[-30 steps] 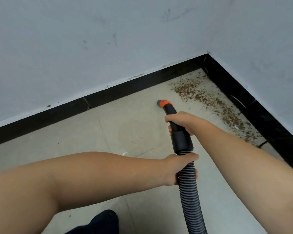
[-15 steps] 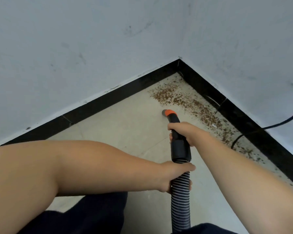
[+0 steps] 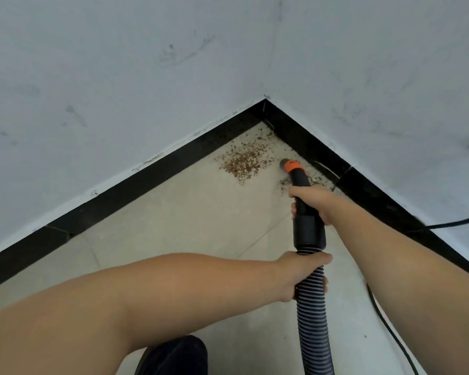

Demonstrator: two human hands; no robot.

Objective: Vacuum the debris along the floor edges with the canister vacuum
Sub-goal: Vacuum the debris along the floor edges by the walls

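Down in the corner where two pale scuffed walls (image 3: 119, 77) met, a patch of brown crumb-like debris (image 3: 241, 163) lay on the beige tiled floor (image 3: 187, 217), close to the glossy black skirting board (image 3: 146, 174). A thinner scatter trailed along the right-hand skirting, partly hidden behind the black vacuum wand with its orange-collared nozzle (image 3: 291, 165). The nozzle tip sat low beside the main patch, near the right skirting; whether it touched the tile could not be made out.

The person's right hand (image 3: 313, 203) was wrapped round the black wand just above its thick cuff, fingers curled underneath and mostly out of sight. The left hand (image 3: 301, 274) gripped the ribbed grey-black flexible hose (image 3: 314, 320) right below that cuff, thumb laid across the top, fingertips showing on the far side. The hose ran down out of the bottom edge, so the canister itself was not visible.

A thin black cable (image 3: 390, 331) lay along the floor at the right, cut off by the frame, and another stretch crossed the right wall. A dark rounded shape (image 3: 173, 355), perhaps a shoe or knee, poked in at the bottom.
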